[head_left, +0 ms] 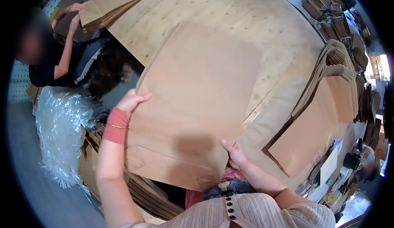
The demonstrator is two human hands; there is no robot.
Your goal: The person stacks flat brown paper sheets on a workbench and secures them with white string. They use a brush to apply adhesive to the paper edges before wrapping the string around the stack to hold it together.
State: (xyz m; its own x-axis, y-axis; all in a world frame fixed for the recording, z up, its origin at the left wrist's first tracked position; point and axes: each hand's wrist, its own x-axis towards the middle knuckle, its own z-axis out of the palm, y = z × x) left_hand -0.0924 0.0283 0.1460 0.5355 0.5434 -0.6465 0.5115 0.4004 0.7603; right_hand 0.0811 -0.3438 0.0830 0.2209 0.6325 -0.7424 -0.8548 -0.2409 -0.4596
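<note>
A large flat brown paper bag (197, 88) lies tilted in front of me, its folded bottom flap toward my body. My left hand (134, 100) is closed on its left edge, thumb on top and fingers hidden beneath. At the lower right edge my right hand (236, 154) grips it the same way, with its thumb pressed on the edge. The bag's far part is over a plywood table (283, 26). Whether more than one bag is in my hands, I cannot tell.
A stack of brown paper bags (316, 121) rests on the table at my right. At the far left, a co-worker's hands (74, 16) touch another stack of bags (119, 2). Shiny clear plastic strips (61, 133) hang at the left. More folded bags (154, 197) are below me.
</note>
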